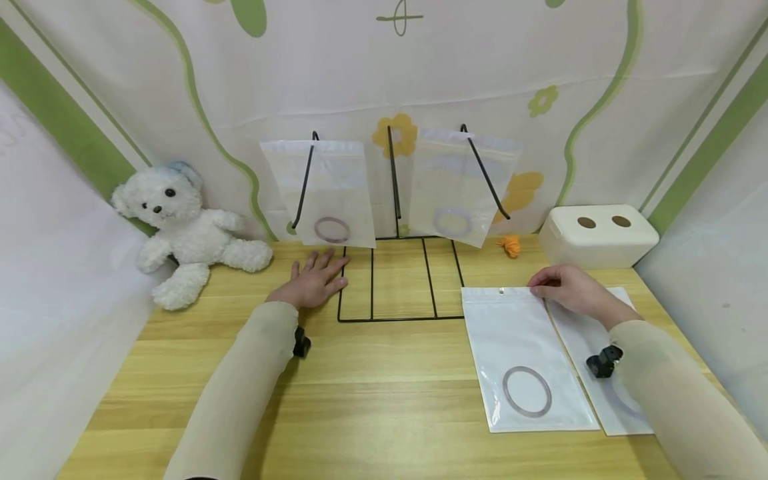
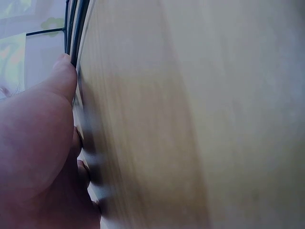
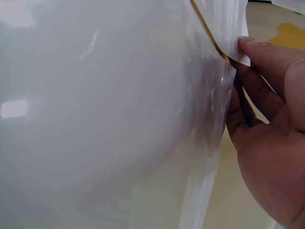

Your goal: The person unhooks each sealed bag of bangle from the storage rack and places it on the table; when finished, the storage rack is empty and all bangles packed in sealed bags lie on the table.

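Observation:
My left hand (image 1: pixel 309 283) lies palm down on the table with its fingers spread, the fingertips at the left side of the black wire rack (image 1: pixel 387 320); in the left wrist view the thumb (image 2: pixel 62 78) reaches the rack's wire. A flat white zip bag (image 1: pixel 498 340) with a pinkish ring (image 1: pixel 527 392) inside lies right of the rack. My right hand (image 1: pixel 573 290) pinches that bag's top right corner, thumb (image 3: pixel 267 52) on its edge. Under the right forearm, a second white bag (image 1: pixel 591 347) is partly hidden. Two similar bags, a left one (image 1: pixel 342 187) and a right one (image 1: pixel 438 180), hang on the rack's prongs.
A white plush bear (image 1: pixel 195 233) sits at the back left. At the back right stands a white box (image 1: pixel 600 243) with two round holes, and a small orange object (image 1: pixel 510 245) lies beside it. A patterned curtain (image 1: pixel 300 73) closes off the back.

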Demonstrator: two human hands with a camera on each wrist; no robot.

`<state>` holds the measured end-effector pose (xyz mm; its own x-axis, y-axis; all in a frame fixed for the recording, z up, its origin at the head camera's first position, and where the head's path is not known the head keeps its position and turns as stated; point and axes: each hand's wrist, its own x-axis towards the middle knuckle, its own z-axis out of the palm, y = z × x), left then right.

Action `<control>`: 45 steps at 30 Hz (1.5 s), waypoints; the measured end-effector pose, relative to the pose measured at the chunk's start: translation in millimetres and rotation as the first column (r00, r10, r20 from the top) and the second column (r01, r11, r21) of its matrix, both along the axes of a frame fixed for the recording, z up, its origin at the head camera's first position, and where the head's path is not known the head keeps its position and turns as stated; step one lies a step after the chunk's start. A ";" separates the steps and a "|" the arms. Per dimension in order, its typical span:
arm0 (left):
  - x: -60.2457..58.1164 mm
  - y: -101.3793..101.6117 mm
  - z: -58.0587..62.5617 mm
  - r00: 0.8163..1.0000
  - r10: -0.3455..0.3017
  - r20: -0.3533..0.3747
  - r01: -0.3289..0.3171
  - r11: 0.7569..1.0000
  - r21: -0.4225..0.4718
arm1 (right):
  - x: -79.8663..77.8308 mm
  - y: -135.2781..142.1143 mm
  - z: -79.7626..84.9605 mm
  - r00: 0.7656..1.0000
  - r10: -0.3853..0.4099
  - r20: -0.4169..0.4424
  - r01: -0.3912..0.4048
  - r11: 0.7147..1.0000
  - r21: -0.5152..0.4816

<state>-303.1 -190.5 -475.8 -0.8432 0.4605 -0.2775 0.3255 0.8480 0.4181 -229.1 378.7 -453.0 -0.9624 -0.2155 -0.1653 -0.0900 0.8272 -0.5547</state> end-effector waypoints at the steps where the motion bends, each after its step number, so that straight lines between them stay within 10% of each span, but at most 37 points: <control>1: 0.5 0.1 0.4 1.000 -0.001 -0.001 0.001 1.000 0.001 | 0.2 0.5 0.9 1.000 -0.002 -0.002 0.002 1.000 0.001; 21: -6.0 -2.0 -7.4 1.000 -0.007 -0.023 0.007 1.000 -0.011 | 6.3 -20.7 67.7 0.950 -0.171 -0.262 0.086 0.948 -0.307; 35: 9.2 4.0 14.0 1.000 -0.002 0.006 0.002 1.000 -0.006 | -5.6 -55.4 127.4 0.879 -0.242 -0.411 0.003 0.864 -0.504; 45: -5.3 -3.3 -9.1 1.000 0.002 -0.013 -0.002 1.000 -0.012 | -20.2 -68.9 152.5 0.849 -0.306 -0.431 0.004 0.819 -0.573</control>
